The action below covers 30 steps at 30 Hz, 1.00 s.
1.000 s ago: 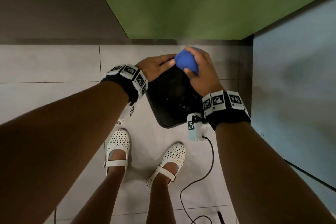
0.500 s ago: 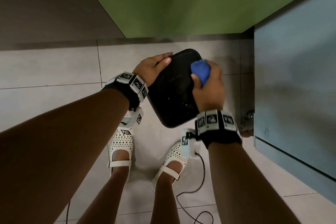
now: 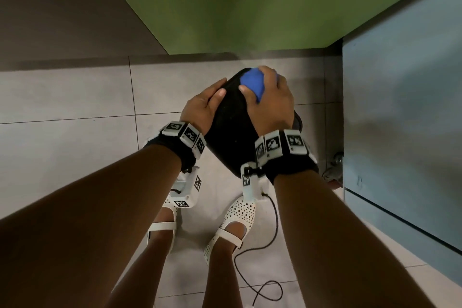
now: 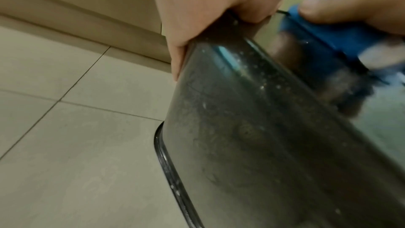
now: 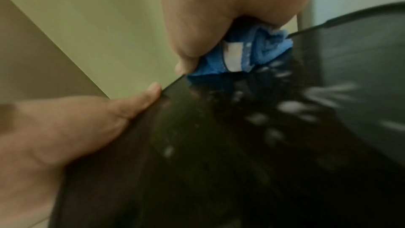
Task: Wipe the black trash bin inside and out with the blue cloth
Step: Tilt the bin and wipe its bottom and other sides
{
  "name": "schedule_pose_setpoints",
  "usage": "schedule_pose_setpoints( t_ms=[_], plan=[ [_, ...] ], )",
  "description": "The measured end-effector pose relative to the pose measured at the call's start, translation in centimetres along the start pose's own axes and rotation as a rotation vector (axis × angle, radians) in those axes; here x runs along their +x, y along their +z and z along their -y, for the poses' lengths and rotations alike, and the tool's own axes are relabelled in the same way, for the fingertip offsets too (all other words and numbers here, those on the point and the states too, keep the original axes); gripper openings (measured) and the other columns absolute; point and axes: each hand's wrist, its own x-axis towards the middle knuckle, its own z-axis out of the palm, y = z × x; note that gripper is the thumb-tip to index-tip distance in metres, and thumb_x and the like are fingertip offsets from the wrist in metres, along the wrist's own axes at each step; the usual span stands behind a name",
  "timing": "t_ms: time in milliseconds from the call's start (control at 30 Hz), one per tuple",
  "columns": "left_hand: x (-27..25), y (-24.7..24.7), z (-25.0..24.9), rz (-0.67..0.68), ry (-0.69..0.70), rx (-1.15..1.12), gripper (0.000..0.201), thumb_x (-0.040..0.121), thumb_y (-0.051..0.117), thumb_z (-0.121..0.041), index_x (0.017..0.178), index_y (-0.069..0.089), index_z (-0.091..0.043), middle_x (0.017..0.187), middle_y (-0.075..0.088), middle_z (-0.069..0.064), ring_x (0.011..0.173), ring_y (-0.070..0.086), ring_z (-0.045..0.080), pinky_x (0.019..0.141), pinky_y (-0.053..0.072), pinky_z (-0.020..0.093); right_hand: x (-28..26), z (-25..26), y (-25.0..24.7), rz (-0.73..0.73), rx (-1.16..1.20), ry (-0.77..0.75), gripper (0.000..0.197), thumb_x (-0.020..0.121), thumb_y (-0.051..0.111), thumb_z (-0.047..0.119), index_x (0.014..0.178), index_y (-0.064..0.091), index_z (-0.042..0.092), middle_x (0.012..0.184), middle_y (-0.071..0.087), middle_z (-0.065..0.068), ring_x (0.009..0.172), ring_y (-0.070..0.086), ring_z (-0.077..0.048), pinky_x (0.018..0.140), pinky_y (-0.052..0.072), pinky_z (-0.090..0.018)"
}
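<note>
Bin tipped over on the floor, cloth working at its far end

The black trash bin (image 3: 231,132) lies tilted on the tiled floor (image 3: 75,157) just in front of the person's feet, its long axis running from near to far and a little to the left, with the rim low on the tiles in the left wrist view. The blue cloth (image 3: 251,82) is bunched in the right hand (image 3: 271,105), fingers curled tight around it, pressed on the far upper end of the bin; white specks still show on the dark side below it. The left hand (image 3: 203,107) holds the left edge of the bin, thumb on top, just beside the cloth. I judge the right hand is the one to move, toward the near end. Behind stands a green wall (image 3: 250,2); to the right, a pale blue panel (image 3: 400,107); a thin cable (image 3: 262,290) lies near the shoes (image 3: 240,215).
</note>
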Motion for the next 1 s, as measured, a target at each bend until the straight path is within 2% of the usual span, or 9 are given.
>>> schedule_pose_setpoints(
  t_ms=[133, 267, 467, 567, 667, 733, 833, 900, 1000],
  plan=[
    [-0.2, 0.2, 0.1, -0.014, -0.028, 0.001, 0.039, 0.096, 0.042, -0.035, 0.134, 0.047, -0.029, 0.135, 0.054, -0.002, 0.127, 0.048, 0.014, 0.104, 0.031, 0.018, -4.2, -2.6, 0.0, -0.247, 0.112, 0.405, 0.056, 0.087, 0.052, 0.044, 0.13, 0.039, 0.011, 0.123, 0.048, -0.021, 0.107, 0.05, -0.039, 0.091, 0.045, -0.045],
    [-0.6, 0.4, 0.1, -0.04, -0.047, -0.038, 0.039, 0.097, 0.04, -0.035, 0.135, 0.046, -0.028, 0.137, 0.053, -0.001, 0.128, 0.047, 0.015, 0.102, 0.03, 0.017, -3.7, -2.0, 0.0, -0.295, 0.26, 0.681, 0.055, 0.087, 0.055, 0.037, 0.132, 0.036, 0.011, 0.127, 0.041, -0.02, 0.113, 0.046, -0.038, 0.093, 0.041, -0.043],
    [-5.5, 0.5, 2.1, -0.179, -0.177, -0.268, 0.046, 0.1, 0.03, -0.032, 0.144, 0.024, -0.021, 0.136, 0.045, 0.0, 0.125, 0.043, 0.018, 0.098, 0.033, 0.024, 0.6, -1.1, -0.5, -0.029, 0.23, 0.069, 0.047, 0.083, 0.062, 0.03, 0.124, 0.048, 0.01, 0.12, 0.05, -0.017, 0.105, 0.052, -0.033, 0.085, 0.039, -0.029],
    [-6.0, -0.9, 2.6, -0.187, -0.239, -0.208, 0.059, 0.097, 0.039, -0.031, 0.148, 0.009, -0.026, 0.146, 0.038, 0.008, 0.131, 0.041, 0.023, 0.108, 0.034, 0.035, 1.8, -0.8, -0.9, 0.099, 0.238, -0.038, 0.045, 0.08, 0.067, 0.024, 0.12, 0.052, 0.011, 0.118, 0.052, -0.013, 0.106, 0.052, -0.027, 0.084, 0.037, -0.025],
    [-2.3, -2.1, 0.4, -0.206, -0.045, 0.187, 0.055, 0.093, 0.039, -0.045, 0.144, 0.024, -0.033, 0.154, 0.024, 0.003, 0.142, 0.023, 0.021, 0.116, 0.017, 0.053, 2.2, -0.8, -1.3, 0.145, 0.222, -0.034, 0.044, 0.08, 0.067, 0.024, 0.121, 0.051, 0.014, 0.121, 0.051, -0.01, 0.108, 0.051, -0.024, 0.084, 0.037, -0.023],
    [0.7, -1.8, -1.8, -0.119, 0.051, 0.365, 0.05, 0.09, 0.034, -0.054, 0.136, 0.043, -0.034, 0.152, 0.032, -0.001, 0.144, 0.021, 0.02, 0.115, 0.013, 0.056, 2.4, -0.3, -1.2, 0.157, 0.161, -0.007, 0.044, 0.082, 0.065, 0.026, 0.121, 0.049, 0.017, 0.123, 0.05, -0.009, 0.109, 0.051, -0.026, 0.084, 0.038, -0.027],
    [2.9, -1.2, -3.5, -0.031, 0.056, 0.432, 0.048, 0.091, 0.035, -0.055, 0.121, 0.06, -0.027, 0.128, 0.061, 0.005, 0.126, 0.049, 0.026, 0.102, 0.038, 0.033, 2.3, 0.5, -1.0, 0.141, 0.113, 0.054, 0.042, 0.084, 0.061, 0.027, 0.123, 0.047, 0.02, 0.125, 0.046, -0.011, 0.11, 0.05, -0.029, 0.086, 0.042, -0.033],
    [2.8, -1.3, -3.4, -0.061, 0.032, 0.421, 0.044, 0.093, 0.039, -0.05, 0.11, 0.067, -0.021, 0.111, 0.069, 0.008, 0.107, 0.059, 0.027, 0.082, 0.04, 0.024, 1.8, 0.5, -0.8, 0.118, 0.15, 0.066, 0.044, 0.084, 0.061, 0.027, 0.125, 0.045, 0.02, 0.126, 0.045, -0.011, 0.111, 0.049, -0.03, 0.088, 0.044, -0.036],
    [2.8, -1.5, -3.2, -0.1, 0.008, 0.381, 0.045, 0.091, 0.042, -0.052, 0.099, 0.07, -0.018, 0.099, 0.071, 0.009, 0.096, 0.061, 0.026, 0.073, 0.036, 0.021, 0.7, -0.1, -0.5, 0.06, 0.221, 0.091, 0.049, 0.085, 0.059, 0.03, 0.13, 0.041, 0.02, 0.129, 0.044, -0.013, 0.111, 0.049, -0.032, 0.086, 0.044, -0.037]
  ],
)
